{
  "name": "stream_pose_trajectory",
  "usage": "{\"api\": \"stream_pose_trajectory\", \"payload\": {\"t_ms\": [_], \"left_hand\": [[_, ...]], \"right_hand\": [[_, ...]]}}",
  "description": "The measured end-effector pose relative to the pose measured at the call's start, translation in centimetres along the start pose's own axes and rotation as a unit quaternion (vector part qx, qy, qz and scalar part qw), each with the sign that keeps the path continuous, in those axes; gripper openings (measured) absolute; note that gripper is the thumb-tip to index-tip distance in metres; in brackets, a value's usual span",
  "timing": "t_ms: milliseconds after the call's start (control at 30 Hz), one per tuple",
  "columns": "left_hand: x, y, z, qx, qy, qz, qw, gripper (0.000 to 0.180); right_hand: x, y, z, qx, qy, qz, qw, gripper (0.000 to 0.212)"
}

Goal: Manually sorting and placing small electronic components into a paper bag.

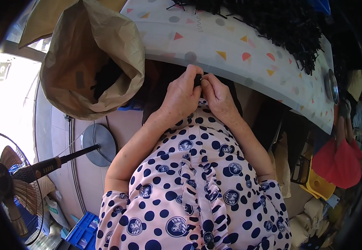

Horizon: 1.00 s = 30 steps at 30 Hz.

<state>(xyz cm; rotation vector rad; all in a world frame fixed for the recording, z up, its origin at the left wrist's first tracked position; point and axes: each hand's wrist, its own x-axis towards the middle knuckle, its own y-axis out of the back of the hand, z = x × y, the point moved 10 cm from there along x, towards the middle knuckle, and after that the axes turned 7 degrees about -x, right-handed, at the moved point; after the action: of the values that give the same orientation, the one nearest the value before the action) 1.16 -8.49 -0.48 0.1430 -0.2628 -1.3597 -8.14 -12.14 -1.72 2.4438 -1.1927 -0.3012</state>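
Note:
A small black tube-like piece [197,79] is pinched in the fingers of my left hand [181,95], just off the near edge of the table. My right hand [219,97] meets it from the right, thumb and forefinger closed at the piece's end. The fingertips hide most of that end. Beyond my hands, a large heap of similar thin black pieces [272,29] lies on the patterned tablecloth [214,39]. To the left stands an open brown paper bag [122,54], with more black pieces [107,79] inside.
A round metal bowl [332,86] sits at the table's right end. Left of me are a fan [12,179] and a round grey base [99,145]. A blue crate [81,231] is on the floor. At right, another person in red [339,162] is near a yellow plastic seat [319,183].

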Motion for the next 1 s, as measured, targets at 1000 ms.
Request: {"api": "stream_pose_trajectory", "payload": {"t_ms": [1000], "left_hand": [[-1.2, -1.6, -1.0, -0.527, 0.155, -0.126, 0.826, 0.037]], "right_hand": [[1.5, -0.6, 0.8, 0.351, -0.066, -0.135, 0.924, 0.027]]}}
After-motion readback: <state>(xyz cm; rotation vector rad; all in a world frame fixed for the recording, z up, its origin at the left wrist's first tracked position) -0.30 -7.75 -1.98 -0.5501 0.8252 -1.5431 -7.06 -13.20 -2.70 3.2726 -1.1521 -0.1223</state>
